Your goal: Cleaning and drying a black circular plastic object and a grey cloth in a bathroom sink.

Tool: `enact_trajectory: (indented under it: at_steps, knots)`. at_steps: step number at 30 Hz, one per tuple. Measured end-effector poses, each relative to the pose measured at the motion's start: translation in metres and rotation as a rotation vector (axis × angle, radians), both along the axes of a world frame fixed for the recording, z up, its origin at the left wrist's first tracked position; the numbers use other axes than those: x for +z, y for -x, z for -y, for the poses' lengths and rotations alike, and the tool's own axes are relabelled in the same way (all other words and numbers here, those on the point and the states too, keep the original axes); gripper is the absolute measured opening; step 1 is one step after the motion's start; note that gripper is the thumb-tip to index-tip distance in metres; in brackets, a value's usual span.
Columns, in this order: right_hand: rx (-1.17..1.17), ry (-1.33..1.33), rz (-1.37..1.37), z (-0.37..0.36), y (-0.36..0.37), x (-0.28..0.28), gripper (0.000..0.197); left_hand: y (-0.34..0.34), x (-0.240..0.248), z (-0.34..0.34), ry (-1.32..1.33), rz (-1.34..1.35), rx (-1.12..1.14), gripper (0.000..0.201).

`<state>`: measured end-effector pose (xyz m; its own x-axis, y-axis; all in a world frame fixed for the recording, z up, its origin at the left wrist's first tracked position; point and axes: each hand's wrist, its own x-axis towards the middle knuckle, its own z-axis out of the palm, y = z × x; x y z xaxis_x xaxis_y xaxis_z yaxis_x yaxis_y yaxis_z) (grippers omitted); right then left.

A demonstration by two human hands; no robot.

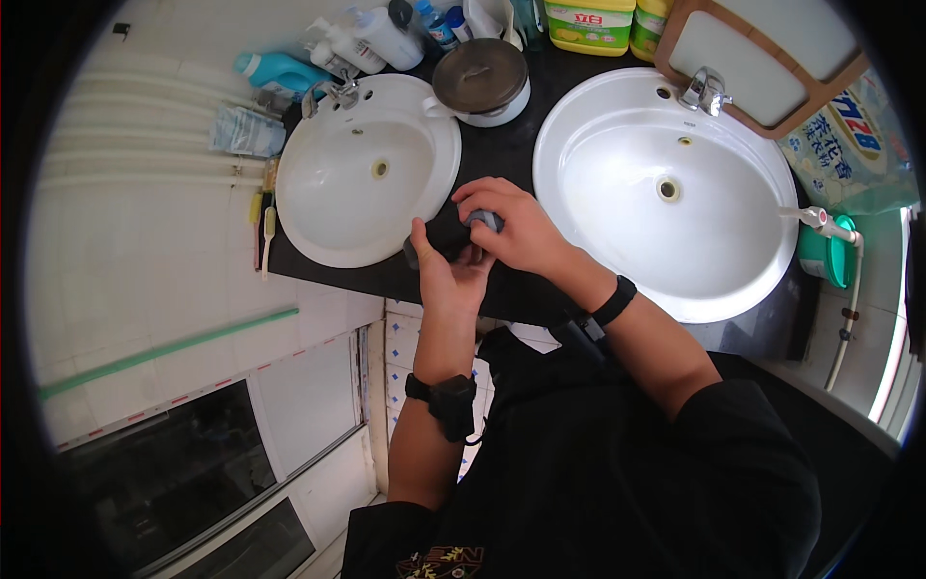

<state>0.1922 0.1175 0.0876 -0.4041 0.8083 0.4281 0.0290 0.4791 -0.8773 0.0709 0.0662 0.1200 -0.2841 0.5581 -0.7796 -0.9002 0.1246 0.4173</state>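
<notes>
Between my two hands is a dark, short, cylinder-like thing [446, 233], black in the middle with grey at both ends; I cannot make out its kind. It is held over the black countertop [371, 287], between the two sinks and close to the front edge. My left hand [449, 278] is wrapped round it from below, thumb up along its left side. From the right, my right hand [518, 228] closes its fingers over the grey right end. My fingers hide part of it.
A white left sink [323, 183] and a larger white right sink [588, 183] are set in the counter. Behind them stand a lidded pot [479, 82], several bottles [386, 37] and a wood-framed mirror [752, 58]. Toothbrushes [269, 236] lie at the left edge.
</notes>
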Motion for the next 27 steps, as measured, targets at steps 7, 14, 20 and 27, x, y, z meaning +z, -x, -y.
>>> enact_trajectory:
  at_steps: [7,14,20,27]
  knots:
    - [-0.131,-0.036,0.059,0.002,0.009,0.005,0.016,0.006,0.002,-0.004,-0.014,-0.030,-0.094,0.068]
    - [0.171,0.237,-0.133,-0.015,0.000,-0.002,0.013,0.006,0.000,-0.005,-0.019,0.001,-0.075,0.078]
    - [0.052,0.619,-0.368,-0.010,-0.008,-0.005,0.013,-0.005,-0.003,-0.004,-0.056,-0.019,-0.099,0.089]
    - [-0.020,0.313,-0.237,-0.003,-0.005,-0.013,0.012,-0.008,-0.002,-0.005,-0.018,-0.059,-0.108,0.083]
